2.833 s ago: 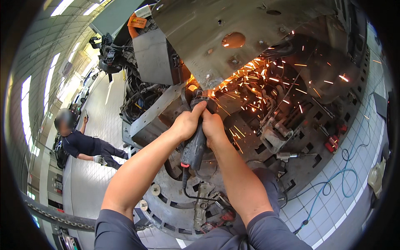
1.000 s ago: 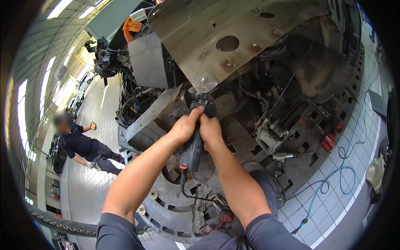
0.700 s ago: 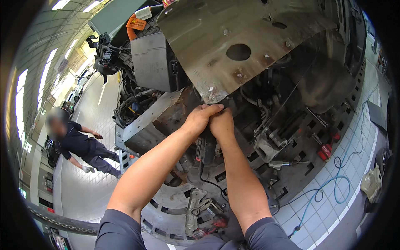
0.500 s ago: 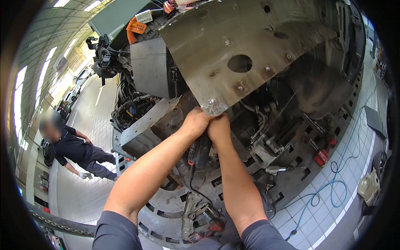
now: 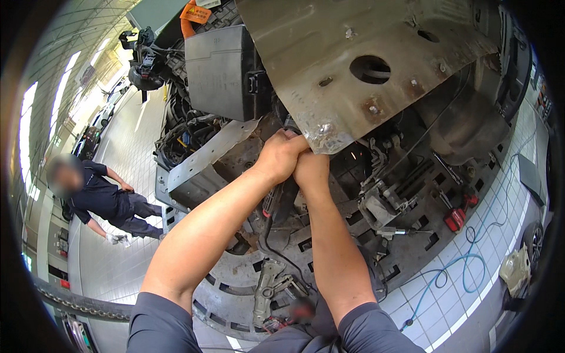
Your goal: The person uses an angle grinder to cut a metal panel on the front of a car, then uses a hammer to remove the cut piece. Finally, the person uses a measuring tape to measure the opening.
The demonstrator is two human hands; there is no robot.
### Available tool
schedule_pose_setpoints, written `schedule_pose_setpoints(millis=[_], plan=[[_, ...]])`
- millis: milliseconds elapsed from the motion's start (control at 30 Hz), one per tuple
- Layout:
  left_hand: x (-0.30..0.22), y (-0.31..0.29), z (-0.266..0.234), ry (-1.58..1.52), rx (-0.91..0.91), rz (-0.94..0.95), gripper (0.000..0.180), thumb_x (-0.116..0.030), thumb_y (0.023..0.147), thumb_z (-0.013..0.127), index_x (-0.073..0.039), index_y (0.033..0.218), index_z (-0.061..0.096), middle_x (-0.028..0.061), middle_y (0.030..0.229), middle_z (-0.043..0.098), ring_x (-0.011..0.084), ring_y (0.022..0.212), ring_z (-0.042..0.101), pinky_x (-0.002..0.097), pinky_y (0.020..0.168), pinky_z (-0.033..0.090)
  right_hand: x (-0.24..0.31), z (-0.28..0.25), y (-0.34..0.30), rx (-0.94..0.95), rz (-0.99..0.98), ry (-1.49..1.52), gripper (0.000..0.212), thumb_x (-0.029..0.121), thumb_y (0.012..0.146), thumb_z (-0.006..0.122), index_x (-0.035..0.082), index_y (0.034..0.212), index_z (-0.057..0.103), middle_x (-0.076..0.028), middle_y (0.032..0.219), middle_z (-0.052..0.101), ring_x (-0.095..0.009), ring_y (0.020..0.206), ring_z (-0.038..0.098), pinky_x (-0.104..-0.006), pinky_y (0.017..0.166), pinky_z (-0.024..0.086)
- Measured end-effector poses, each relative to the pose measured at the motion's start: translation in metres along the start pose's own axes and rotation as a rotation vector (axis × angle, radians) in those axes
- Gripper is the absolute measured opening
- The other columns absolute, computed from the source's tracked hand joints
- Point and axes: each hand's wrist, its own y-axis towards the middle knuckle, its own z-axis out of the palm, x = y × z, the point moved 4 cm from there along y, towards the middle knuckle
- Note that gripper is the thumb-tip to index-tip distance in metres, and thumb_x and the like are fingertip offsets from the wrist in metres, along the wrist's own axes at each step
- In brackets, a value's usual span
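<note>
Both hands, left hand (image 5: pixel 278 157) and right hand (image 5: pixel 310 167), clench a dark grinder (image 5: pixel 281 200) under rusty plate (image 5: pixel 353 65).

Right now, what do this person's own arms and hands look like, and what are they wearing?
Both hands are bare, with no gloves: the left hand and the right hand. The forearms are bare too. Short dark grey-blue sleeves cover only the upper arms. No watch, rings or markings show.

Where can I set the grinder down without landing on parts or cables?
Bare pale tiled floor lies left, between the slotted round metal platform and the crouching person in dark clothes. The slotted dark platform section holds red tools, and the blue hose loops over tiles beyond. Both hands crowd the bent steel plate's corner.
</note>
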Motion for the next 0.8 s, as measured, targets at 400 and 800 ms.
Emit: schedule_pose_setpoints(millis=[400,800], plan=[[-0.006,0.005,0.002,0.114,-0.064,0.161,0.021,-0.013,0.085,0.052,-0.012,0.097,0.069,0.0178,0.082,0.063,0.0341,0.084,0.062,0.0403,0.071,0.048,0.013,-0.005,0.006,-0.013,-0.127,0.028,0.029,0.013,0.085,0.059,-0.008,0.104,0.059,-0.024,0.098,0.068,-0.039,0.092,0.066,-0.0411,0.078,0.051],[0.001,0.002,0.001,0.083,-0.073,0.145,0.024,-0.008,0.082,0.055,-0.012,0.100,0.069,0.0158,0.083,0.064,0.0335,0.081,0.063,0.0395,0.069,0.049,0.027,-0.004,0.000,-0.014,-0.074,-0.017,0.023,0.008,0.084,0.058,-0.007,0.100,0.063,-0.024,0.097,0.068,-0.038,0.094,0.066,-0.0414,0.079,0.050]])
